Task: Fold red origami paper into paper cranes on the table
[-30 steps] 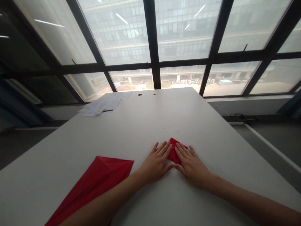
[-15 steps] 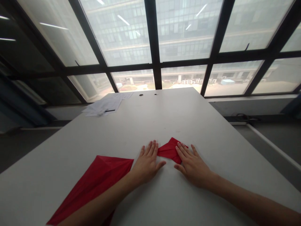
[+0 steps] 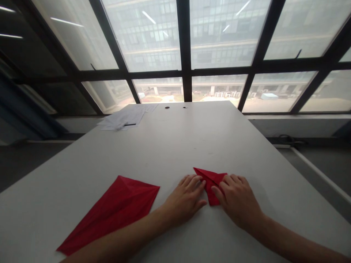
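Observation:
A small folded red sheet (image 3: 210,178), thin like paper or cloth, lies on the white table between my two hands. My left hand (image 3: 186,195) rests palm down at its left edge, fingertips touching it, thumb held away. Over its right part, my right hand (image 3: 238,195) has curled fingers, with thumb and forefinger gripping the red material. The sheet shows a point at its upper left and a dark fold line across it; its right end is partly hidden under the right hand. A larger red folded sheet (image 3: 115,210) lies to the left, partly behind my left forearm.
White papers (image 3: 124,116) with a dark pen-like stick (image 3: 129,124) on them lie at the table's far left. Two small dark round spots are near the far edge of the table (image 3: 175,138). Dark-framed windows (image 3: 187,84) stand beyond it.
The small red sheet has been turned, its point now aiming up and left. My right hand has gone from flat to curled on it. The view has shifted slightly.

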A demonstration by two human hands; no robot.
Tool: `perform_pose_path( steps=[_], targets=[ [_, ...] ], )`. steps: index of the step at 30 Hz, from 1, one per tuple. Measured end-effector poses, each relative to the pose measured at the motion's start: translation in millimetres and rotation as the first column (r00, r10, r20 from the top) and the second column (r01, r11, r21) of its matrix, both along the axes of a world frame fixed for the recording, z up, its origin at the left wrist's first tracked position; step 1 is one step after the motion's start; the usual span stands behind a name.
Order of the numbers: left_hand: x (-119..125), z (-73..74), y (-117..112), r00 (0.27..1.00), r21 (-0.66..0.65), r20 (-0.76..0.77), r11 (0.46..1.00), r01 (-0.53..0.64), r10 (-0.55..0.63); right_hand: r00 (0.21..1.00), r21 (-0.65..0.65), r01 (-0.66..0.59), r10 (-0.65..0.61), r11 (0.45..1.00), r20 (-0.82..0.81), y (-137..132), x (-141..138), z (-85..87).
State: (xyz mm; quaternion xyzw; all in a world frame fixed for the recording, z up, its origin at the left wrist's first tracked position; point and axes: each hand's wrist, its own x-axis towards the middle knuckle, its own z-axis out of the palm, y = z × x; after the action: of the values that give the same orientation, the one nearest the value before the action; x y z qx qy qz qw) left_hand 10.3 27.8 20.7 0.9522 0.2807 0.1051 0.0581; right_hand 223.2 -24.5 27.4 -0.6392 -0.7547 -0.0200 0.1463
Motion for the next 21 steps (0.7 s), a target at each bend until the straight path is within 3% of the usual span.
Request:
perform_pose_path(
  steps=[4,8,12,21],
  targets=[
    [-3,5.4,11,0.989,-0.065,0.104,0.992,0.111,-0.104,0.962,0.067,-0.186,0.195,0.98,-0.192,21,13,2.3],
    [-7,2.8,23,0.981,-0.09,0.159,0.988,0.129,-0.114,0.922,0.03,-0.339,0.339,0.94,-0.187,30,18,-9.0],
    [-7,-5.8,27,0.988,-0.054,0.156,0.999,0.007,0.002,0.929,0.013,-0.335,0.333,0.942,-0.162,23,12,-15.2],
    [-8,-8.8,27,0.999,-0.039,0.029,0.999,0.019,-0.017,0.924,-0.007,-0.35,0.344,0.937,-0.169,23,10,-25.7]
  ],
)
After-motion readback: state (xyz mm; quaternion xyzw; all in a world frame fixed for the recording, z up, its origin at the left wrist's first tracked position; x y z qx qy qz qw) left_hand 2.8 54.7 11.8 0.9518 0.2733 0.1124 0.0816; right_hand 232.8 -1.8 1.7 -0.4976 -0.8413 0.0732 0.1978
